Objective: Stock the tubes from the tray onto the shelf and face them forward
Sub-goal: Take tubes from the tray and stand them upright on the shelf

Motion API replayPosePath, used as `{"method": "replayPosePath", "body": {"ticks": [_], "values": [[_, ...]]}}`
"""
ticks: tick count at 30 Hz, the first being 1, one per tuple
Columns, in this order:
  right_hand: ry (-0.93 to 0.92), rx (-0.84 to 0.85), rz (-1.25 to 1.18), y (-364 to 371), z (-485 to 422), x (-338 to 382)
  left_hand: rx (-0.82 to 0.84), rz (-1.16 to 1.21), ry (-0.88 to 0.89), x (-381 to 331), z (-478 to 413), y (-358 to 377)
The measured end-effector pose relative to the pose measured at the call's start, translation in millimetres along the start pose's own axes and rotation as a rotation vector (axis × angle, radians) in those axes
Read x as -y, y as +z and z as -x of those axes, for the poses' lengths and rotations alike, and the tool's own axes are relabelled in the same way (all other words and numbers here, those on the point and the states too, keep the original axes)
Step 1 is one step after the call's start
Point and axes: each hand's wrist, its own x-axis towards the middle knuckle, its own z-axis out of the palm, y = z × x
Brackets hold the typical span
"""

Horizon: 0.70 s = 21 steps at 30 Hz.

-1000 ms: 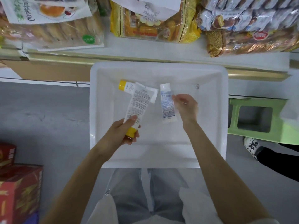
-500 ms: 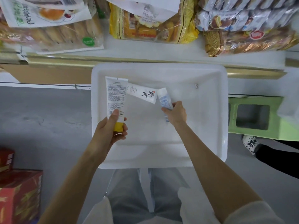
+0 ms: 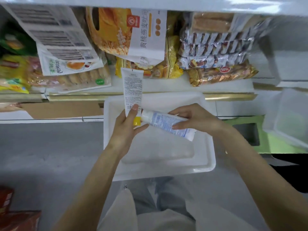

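Observation:
My left hand [image 3: 125, 130] grips a white tube with a yellow cap [image 3: 132, 90] by its cap end. The tube points up, past the tray's far rim toward the shelf [image 3: 221, 85], with its printed back facing me. My right hand [image 3: 196, 119] holds a white tube with blue print [image 3: 165, 121] crosswise, its white cap touching the yellow cap by my left thumb. Both tubes hang over the white tray [image 3: 166, 174], which rests on my lap below the shelf edge.
Bags of biscuits and snacks [image 3: 146, 45] crowd the shelf behind the gold front rail [image 3: 75, 96]. A green stool [image 3: 246, 130] and a clear plastic bin [image 3: 290, 117] stand at the right. Red boxes [image 3: 15, 219] sit on the floor at lower left.
Both hands rose out of the tray with their tubes. The yellow-capped tube now reaches up to the shelf edge, the blue-print tube was lifted and turned crosswise, and my view tilted up.

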Motion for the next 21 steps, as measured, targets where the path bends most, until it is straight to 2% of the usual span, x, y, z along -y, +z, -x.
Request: {"method": "replayPosePath", "body": {"ticks": [3,10,12,15,18,21], "values": [[-0.096,-0.054,0.075,-19,20,34,0.042,0.045,0.06,-26,10,16],[-0.284,-0.358,0.149,-56,65,98,0.151,0.113,0.176,-64,31,50],[-0.318,-0.431,0.095,-65,74,108,0.19,0.13,0.21,-71,37,59],[-0.351,-0.534,-0.181,-70,78,110,0.2,0.164,0.261,-79,47,73],[-0.413,-0.625,-0.652,-62,75,115,0.183,0.221,0.311,-86,53,91],[-0.535,-0.607,-0.957,-41,74,123,0.183,0.254,0.354,-94,56,112]]}}
